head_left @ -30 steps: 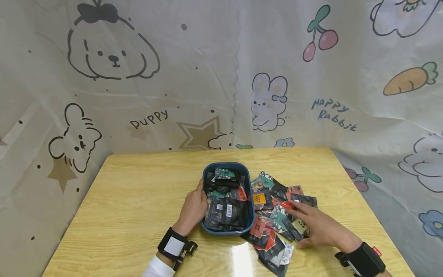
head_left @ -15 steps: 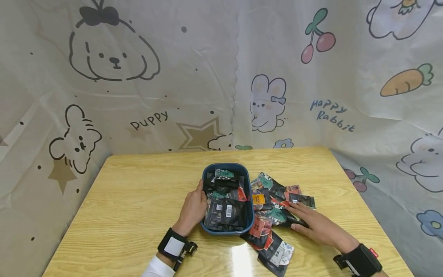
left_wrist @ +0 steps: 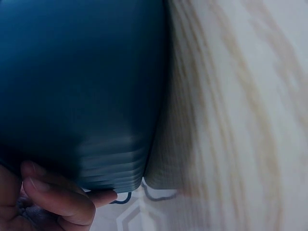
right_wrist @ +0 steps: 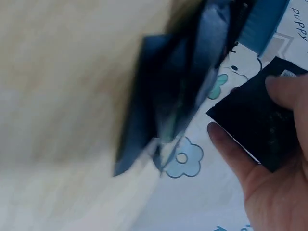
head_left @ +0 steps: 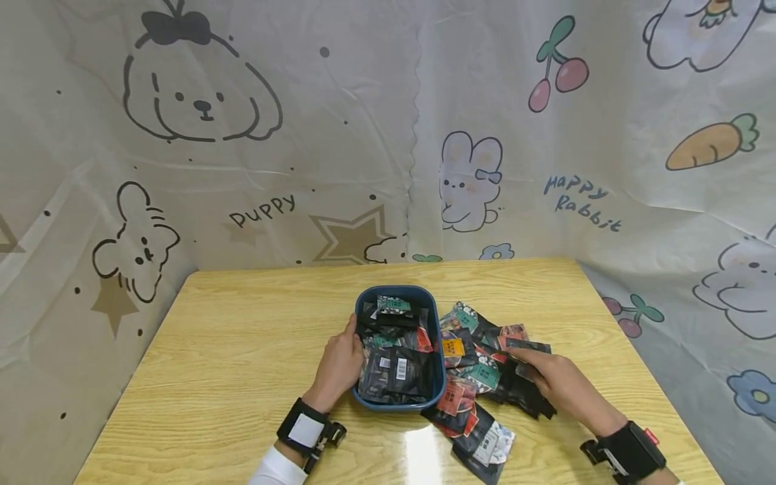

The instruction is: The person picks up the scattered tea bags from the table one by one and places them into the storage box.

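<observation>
My left hand [head_left: 336, 367] holds the left side of a blue plastic bin [head_left: 441, 384], which is filled with dark sachets [head_left: 409, 374]. In the left wrist view, curled fingers [left_wrist: 62, 199] lie against the bin's outer wall. My right hand [head_left: 570, 387] is over the right edge of a loose pile of sachets. As the right wrist view shows, its thumb and fingers pinch a black square sachet [right_wrist: 255, 115]. Another dark sachet [right_wrist: 178, 82] stands tilted and blurred beside it; in the head view, black sachets [head_left: 524, 394] lie just under the hand.
Several printed sachets [head_left: 481, 374] with green, red and orange labels spread to the bin's right. A few more [head_left: 479, 438] lie nearer the front. Behind the wooden table [head_left: 254, 350] hangs a cartoon-printed cloth [head_left: 364, 135].
My right hand first spread its fingers over the pile, then lay flatter on it, and now pinches a black sachet. Sachets under it have shifted and tilted. The left hand and bin stay put.
</observation>
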`<state>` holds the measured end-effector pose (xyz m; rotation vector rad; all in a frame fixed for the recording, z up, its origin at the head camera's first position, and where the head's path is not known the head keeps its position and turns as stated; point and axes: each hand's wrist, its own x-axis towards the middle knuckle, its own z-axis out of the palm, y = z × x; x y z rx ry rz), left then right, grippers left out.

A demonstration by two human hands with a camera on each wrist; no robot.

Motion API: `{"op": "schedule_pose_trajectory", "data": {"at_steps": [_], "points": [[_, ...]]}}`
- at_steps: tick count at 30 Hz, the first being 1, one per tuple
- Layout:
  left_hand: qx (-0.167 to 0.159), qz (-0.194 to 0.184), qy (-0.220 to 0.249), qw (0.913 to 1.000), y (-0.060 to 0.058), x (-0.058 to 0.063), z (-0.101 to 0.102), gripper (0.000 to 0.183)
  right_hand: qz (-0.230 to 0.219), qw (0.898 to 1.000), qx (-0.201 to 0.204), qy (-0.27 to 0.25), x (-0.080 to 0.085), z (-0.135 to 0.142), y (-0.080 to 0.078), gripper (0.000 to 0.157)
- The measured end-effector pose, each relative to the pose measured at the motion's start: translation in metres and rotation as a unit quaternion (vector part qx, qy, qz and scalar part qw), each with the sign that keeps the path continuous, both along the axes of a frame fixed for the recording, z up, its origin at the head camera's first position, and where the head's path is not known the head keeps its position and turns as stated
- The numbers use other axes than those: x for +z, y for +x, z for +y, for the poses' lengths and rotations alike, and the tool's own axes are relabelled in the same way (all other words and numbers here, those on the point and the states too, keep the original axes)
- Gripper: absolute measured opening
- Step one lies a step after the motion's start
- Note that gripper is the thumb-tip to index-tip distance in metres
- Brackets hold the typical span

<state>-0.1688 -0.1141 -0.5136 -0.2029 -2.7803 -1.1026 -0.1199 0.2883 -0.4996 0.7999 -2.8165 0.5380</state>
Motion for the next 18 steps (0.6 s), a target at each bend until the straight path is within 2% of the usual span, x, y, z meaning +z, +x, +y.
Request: {"op": "schedule_pose_trajectory", "data": {"at_steps": [7,13,18], "points": [[0.004,-0.004,0.005,1.0000,0.001,0.002,-0.002,0.048,0.068,0.996,0.050,-0.014,0.036,-0.021,-0.030,0.043],[-0.001,-0.001,0.009,1.0000,0.002,0.003,-0.001,0.048,0.040,0.995,0.093,0.015,0.073,-0.068,-0.056,0.042],[-0.006,-0.006,0.014,0.9999,0.001,0.002,-0.001,0.049,0.046,0.987,0.142,0.054,0.085,-0.119,-0.072,0.043]]}}
